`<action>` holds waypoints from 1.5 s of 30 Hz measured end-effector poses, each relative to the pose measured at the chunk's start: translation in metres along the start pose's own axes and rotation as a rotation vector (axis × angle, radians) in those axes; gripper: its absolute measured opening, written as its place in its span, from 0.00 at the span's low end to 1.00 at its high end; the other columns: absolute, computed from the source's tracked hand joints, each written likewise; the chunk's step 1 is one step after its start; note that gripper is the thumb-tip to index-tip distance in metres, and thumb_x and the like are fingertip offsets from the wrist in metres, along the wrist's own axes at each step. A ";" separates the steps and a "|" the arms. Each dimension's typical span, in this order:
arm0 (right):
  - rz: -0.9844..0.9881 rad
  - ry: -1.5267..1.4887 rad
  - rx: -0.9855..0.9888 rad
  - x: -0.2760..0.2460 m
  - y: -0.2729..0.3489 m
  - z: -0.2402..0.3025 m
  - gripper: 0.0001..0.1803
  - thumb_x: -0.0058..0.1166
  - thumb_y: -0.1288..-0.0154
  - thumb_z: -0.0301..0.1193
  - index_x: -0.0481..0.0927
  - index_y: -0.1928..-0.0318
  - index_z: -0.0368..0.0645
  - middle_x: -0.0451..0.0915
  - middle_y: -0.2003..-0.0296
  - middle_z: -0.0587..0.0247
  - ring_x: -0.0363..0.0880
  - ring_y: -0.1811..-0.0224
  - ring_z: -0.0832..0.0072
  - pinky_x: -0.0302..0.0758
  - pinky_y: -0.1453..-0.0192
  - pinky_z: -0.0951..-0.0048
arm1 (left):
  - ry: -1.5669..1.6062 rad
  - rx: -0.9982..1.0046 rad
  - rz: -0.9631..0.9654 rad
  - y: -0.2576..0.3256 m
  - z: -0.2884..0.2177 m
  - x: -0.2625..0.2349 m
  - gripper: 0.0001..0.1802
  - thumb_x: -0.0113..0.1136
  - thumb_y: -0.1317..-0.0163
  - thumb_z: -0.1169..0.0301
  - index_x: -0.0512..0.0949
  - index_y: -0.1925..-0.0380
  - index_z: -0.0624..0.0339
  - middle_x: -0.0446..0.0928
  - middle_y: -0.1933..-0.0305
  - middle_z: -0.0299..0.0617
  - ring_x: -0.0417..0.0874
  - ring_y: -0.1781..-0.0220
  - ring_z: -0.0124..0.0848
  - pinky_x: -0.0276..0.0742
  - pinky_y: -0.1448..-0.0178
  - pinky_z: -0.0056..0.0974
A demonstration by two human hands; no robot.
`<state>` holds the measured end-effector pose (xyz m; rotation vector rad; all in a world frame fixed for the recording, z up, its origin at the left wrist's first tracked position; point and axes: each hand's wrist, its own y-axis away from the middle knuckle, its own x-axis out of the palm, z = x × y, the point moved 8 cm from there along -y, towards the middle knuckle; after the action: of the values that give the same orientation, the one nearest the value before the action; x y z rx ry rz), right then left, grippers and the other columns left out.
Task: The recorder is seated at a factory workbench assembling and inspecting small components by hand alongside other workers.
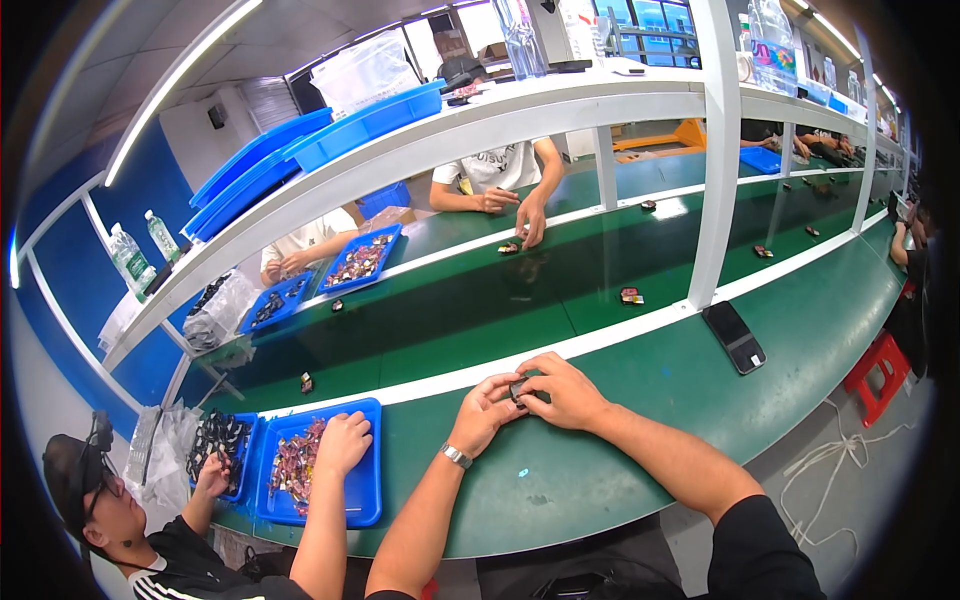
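Above the green tabletop (600, 465), near the white rail, both my hands meet around a small dark curved piece (516, 394). My left hand (484, 414), with a metal watch on its wrist, pinches it from the left. The fingers of my right hand (565, 393) close on its other side. Most of the piece is covered by my fingers, so its exact kind cannot be made out. A tiny pale blue scrap (523, 472) lies on the tabletop just below my hands.
Left of me, a co-worker's hand (345, 442) reaches over a blue tray (368, 505) of small pinkish parts, beside a tray of black parts (222, 440). Beyond the rail, a dark green belt (450, 340) carries small assemblies (631, 296). A phone (735, 338) lies right, near a white post (712, 200).
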<state>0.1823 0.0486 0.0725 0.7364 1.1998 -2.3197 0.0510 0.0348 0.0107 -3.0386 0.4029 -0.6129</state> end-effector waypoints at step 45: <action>-0.154 -0.170 0.148 0.006 0.009 -0.002 0.07 0.63 0.44 0.27 0.86 0.63 0.43 0.78 0.48 0.62 0.72 0.43 0.62 0.71 0.39 0.64 | -0.027 0.048 -0.069 -0.001 0.002 -0.002 0.14 0.51 0.31 0.79 0.69 0.46 0.63 0.74 0.39 0.48 0.78 0.41 0.35 0.79 0.38 0.44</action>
<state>0.1829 0.0445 0.0625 0.4975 1.0526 -2.5615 0.0501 0.0361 0.0079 -3.0225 0.2792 -0.5745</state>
